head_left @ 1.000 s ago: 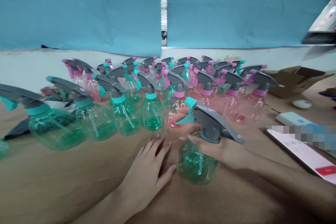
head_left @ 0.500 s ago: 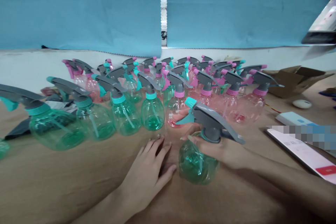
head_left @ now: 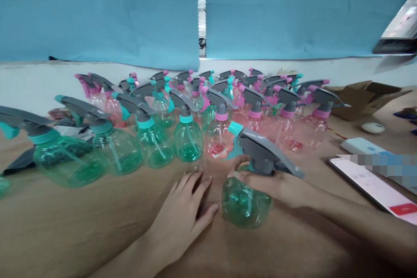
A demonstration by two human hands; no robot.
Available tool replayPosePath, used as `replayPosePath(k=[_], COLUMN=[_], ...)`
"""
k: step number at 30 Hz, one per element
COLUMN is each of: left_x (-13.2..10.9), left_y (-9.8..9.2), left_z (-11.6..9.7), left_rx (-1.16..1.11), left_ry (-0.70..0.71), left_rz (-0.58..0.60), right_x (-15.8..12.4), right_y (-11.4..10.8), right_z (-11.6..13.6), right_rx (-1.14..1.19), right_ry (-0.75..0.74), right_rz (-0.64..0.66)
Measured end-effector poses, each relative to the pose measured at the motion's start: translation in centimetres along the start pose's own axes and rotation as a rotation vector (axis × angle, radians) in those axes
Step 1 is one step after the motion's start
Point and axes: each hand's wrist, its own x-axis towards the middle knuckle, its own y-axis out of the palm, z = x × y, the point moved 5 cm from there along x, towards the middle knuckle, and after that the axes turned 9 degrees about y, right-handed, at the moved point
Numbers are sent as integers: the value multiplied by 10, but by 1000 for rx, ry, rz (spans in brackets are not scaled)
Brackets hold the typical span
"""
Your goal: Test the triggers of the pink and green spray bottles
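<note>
A green spray bottle (head_left: 246, 206) with a grey trigger head and teal nozzle stands on the table in front of me. My right hand (head_left: 272, 186) is closed around its neck, just under the head, thumb and fingers curling in from the right. To the left of this bottle, my left hand (head_left: 187, 204) lies flat on the wood with its fingers stretched out, holding nothing. Beyond the hands is a front row with a green spray bottle (head_left: 189, 141) and a pink spray bottle (head_left: 217, 139) side by side.
Several more pink and green spray bottles crowd behind the front row. At the right are a phone (head_left: 368, 186), a white and blue box (head_left: 365, 145), a white mouse (head_left: 373, 127) and an open cardboard box (head_left: 365, 100). Blue curtains (head_left: 97, 13) hang behind.
The fingers of my right hand, stretched out past the bottle's trigger before, have curled in closer around its neck. The bottle and my left hand have stayed where they were.
</note>
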Motion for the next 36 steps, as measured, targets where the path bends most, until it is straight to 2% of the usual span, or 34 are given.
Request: replayPosePath(k=[5, 9, 12, 16, 25, 30, 36], left_x=[0, 0, 0, 0, 1, 0, 0], left_y=[-1, 0, 0, 0, 0, 1, 0], left_z=[0, 0, 0, 0, 0, 0, 0], left_rx=[-9, -5, -11, -10, -8, -5, -10], left_ry=[-3, -8, -10, 0, 1, -13, -14], left_rz=[13, 22, 19, 6, 11, 36, 46], right_x=[-4, -3, 0, 4, 4, 4, 3], right_y=[-4, -5, -3, -3, -1, -2, -2], right_z=[6, 11, 10, 6, 2, -4, 2], right_rx=[55, -12, -57, -70, 6, -51, -42], right_ry=[-83, -127, -102, -84, -157, -152, -173], right_rz=[4, -7, -10, -84, -111, -119, -152])
